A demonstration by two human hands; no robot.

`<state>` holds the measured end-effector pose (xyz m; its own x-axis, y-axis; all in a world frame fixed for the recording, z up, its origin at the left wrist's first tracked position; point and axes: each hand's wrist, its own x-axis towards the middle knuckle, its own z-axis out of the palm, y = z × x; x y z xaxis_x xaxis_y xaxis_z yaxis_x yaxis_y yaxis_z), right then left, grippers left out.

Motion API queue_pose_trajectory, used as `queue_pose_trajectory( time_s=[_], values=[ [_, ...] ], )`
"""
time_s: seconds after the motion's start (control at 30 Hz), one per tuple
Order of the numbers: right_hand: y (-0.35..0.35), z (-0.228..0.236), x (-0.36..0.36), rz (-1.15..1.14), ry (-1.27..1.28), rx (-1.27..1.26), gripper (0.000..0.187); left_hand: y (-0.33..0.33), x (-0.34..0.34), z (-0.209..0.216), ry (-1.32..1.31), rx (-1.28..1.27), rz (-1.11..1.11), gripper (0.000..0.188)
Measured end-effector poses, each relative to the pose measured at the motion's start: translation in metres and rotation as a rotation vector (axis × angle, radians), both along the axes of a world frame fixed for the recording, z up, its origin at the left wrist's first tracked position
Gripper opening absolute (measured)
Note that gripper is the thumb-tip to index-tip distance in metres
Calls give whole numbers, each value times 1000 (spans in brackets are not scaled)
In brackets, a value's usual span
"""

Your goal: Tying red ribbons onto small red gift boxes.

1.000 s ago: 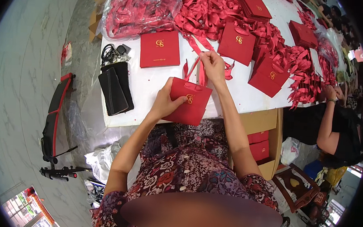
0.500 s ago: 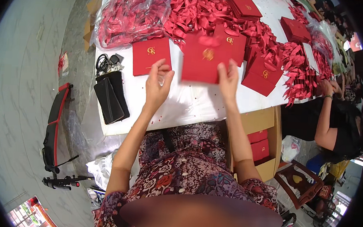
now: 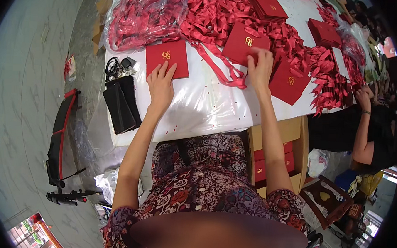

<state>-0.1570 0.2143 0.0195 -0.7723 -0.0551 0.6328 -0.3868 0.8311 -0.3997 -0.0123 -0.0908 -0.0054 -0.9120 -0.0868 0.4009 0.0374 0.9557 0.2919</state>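
Observation:
My left hand [image 3: 161,81] lies with its fingers spread over the near edge of a flat red gift bag [image 3: 167,54] bearing a gold emblem. Nothing is gripped in it. To the right, my right hand [image 3: 260,73] reaches to the lower right corner of another red gift bag [image 3: 239,44], thumb apart from the fingers, which are partly blurred. Whether it touches that bag I cannot tell. Between the hands lies a loose loop of red ribbon [image 3: 231,77]. More red bags [image 3: 288,84] with ribbon handles overlap just right of my right hand.
Heaped red ribbons [image 3: 214,13] and a clear plastic sack [image 3: 146,18] of ribbons cover the far side. Black pouches [image 3: 122,105] and cables [image 3: 115,69] sit at left. A cardboard box [image 3: 302,148] with red items stands below the table edge. A co-worker's arm [image 3: 364,125] is at right.
The red bag that was by my right hand in the middle no longer shows there, uncovering ribbon. My left hand has come down onto the left bag; my right hand has moved right and slightly away.

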Motion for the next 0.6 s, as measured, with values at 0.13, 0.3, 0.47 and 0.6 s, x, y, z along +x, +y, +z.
queue_pose_trajectory(
  time_s=[0.13,0.3,0.47,0.6],
  values=[
    [-13,25,67,410,-445,-39,23,-2,9,5,-2,-22,-36,56],
    [-24,-2,91,354,-409,56,17,20,41,11,-17,3,-142,56],
    [-38,-2,111,500,-373,-91,12,55,97,21,-123,-24,-219,55],
    [-61,18,147,723,-333,-143,9,64,106,47,-203,204,-271,40]
  ],
)
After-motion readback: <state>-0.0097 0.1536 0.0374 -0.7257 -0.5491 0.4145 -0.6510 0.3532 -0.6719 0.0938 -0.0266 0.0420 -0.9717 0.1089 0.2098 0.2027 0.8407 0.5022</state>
